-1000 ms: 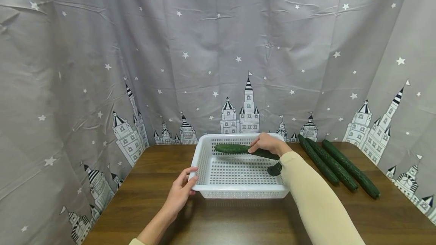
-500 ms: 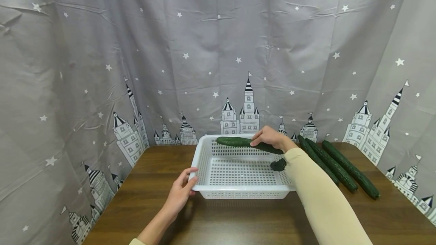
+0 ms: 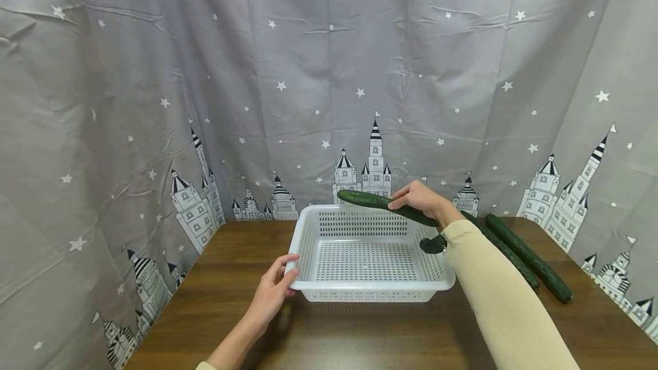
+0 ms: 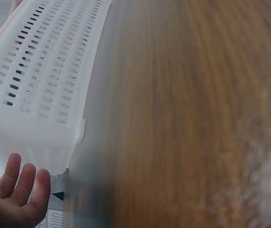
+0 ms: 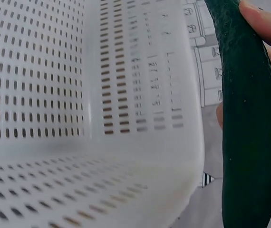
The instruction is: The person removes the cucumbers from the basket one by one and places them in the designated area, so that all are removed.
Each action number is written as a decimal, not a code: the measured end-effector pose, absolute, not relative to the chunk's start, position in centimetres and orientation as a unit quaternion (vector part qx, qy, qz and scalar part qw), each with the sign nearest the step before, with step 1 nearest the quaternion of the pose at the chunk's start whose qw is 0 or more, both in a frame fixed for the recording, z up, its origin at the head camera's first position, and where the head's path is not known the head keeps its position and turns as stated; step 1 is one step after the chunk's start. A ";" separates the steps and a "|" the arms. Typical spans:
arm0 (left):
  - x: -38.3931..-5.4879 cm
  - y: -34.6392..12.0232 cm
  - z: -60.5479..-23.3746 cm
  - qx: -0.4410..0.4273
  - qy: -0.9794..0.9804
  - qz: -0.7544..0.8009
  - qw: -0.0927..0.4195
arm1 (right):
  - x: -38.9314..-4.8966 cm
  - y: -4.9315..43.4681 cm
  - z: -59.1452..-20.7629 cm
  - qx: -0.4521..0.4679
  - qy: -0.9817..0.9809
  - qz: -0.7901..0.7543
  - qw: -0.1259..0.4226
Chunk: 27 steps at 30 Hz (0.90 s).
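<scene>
A long dark green cucumber (image 3: 365,199) is held by my right hand (image 3: 417,200), thumb and fingers pinching it past its middle. It slants above the back right of a white slotted plastic basket (image 3: 370,285), left end higher. In the right wrist view the cucumber (image 5: 249,114) stands beside the basket's rim (image 5: 198,137), fingers partly behind it. My left hand (image 3: 275,280) grips the basket's front left corner, thumb over the rim. The left wrist view shows its fingers (image 4: 40,190) at the outside of the basket wall (image 4: 40,71).
Two cucumbers lie side by side on the wooden table (image 3: 241,256) at the right, the outer cucumber (image 3: 529,258) and the inner cucumber (image 3: 506,250). My right sleeve (image 3: 498,296) crosses in front of them and hides another. A grey castle-print curtain (image 3: 308,130) hangs behind.
My right hand has lifted the cucumber from inside the basket, up and to the right, above the back rim. The left hand has kept its grip; the arm now covers the innermost table cucumber.
</scene>
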<state>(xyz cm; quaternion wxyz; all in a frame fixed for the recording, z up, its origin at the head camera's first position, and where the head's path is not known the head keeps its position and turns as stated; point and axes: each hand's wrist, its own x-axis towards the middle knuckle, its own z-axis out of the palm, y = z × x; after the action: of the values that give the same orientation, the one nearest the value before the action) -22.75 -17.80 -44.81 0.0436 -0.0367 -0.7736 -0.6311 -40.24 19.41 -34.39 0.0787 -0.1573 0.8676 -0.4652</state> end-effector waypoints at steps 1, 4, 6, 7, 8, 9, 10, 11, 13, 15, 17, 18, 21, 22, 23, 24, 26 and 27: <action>-22.7 -17.8 -44.8 -0.037 -0.774 -0.630 0.043 | -40.2 19.7 -34.3 -0.156 0.867 -0.468 0.078; -22.8 -17.8 -44.8 -0.037 -0.775 -0.629 0.044 | -40.1 20.7 -34.1 -0.149 0.866 -0.471 0.071; -22.8 -17.8 -44.9 -0.037 -0.776 -0.629 0.044 | -39.8 21.4 -34.0 -0.148 0.866 -0.473 0.068; -22.8 -17.8 -44.9 -0.037 -0.776 -0.628 0.044 | -39.7 21.8 -33.9 -0.146 0.865 -0.475 0.067; -22.8 -17.8 -44.9 -0.037 -0.776 -0.628 0.044 | -39.6 22.1 -33.8 -0.144 0.865 -0.476 0.065; -22.8 -17.8 -44.9 -0.038 -0.776 -0.628 0.045 | -39.5 22.4 -33.8 -0.141 0.866 -0.476 0.062; -22.8 -17.8 -44.9 -0.038 -0.776 -0.628 0.045 | -39.5 22.7 -33.8 -0.138 0.866 -0.477 0.060; -22.8 -17.8 -45.0 -0.039 -0.776 -0.627 0.046 | -39.4 23.0 -33.8 -0.136 0.866 -0.477 0.059; -22.8 -17.9 -45.0 -0.040 -0.776 -0.628 0.048 | -39.4 23.5 -33.9 -0.128 0.868 -0.477 0.055; -22.8 -17.9 -45.0 -0.039 -0.776 -0.628 0.049 | -39.3 23.9 -34.0 -0.119 0.869 -0.477 0.052; -22.7 -17.9 -45.0 -0.037 -0.775 -0.628 0.049 | -39.1 24.3 -34.0 -0.115 0.873 -0.471 0.047; -22.7 -17.9 -45.0 -0.036 -0.775 -0.628 0.050 | -39.1 24.4 -34.0 -0.110 0.874 -0.472 0.046; -22.7 -18.0 -45.0 -0.035 -0.776 -0.628 0.051 | -38.8 25.0 -34.0 -0.103 0.875 -0.472 0.040; -22.7 -18.0 -45.0 -0.036 -0.776 -0.628 0.051 | -38.7 25.3 -34.0 -0.102 0.875 -0.473 0.038; -22.7 -18.0 -45.1 -0.038 -0.776 -0.628 0.052 | -38.6 25.5 -34.0 -0.098 0.873 -0.476 0.036; -22.8 -18.0 -45.1 -0.039 -0.776 -0.628 0.052 | -38.6 25.7 -34.0 -0.096 0.873 -0.477 0.033; -22.8 -17.9 -45.1 -0.041 -0.776 -0.627 0.054 | -38.4 26.2 -34.0 -0.097 0.877 -0.470 0.027; -22.8 -17.9 -45.1 -0.041 -0.776 -0.627 0.054 | -38.4 26.4 -34.0 -0.096 0.877 -0.469 0.025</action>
<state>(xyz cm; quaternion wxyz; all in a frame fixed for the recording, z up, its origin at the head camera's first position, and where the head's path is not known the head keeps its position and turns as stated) -22.84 -17.93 -45.12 0.0545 -0.0413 -0.7759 -0.6271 -38.38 26.39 -34.01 0.0255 -0.0962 0.8774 -0.4693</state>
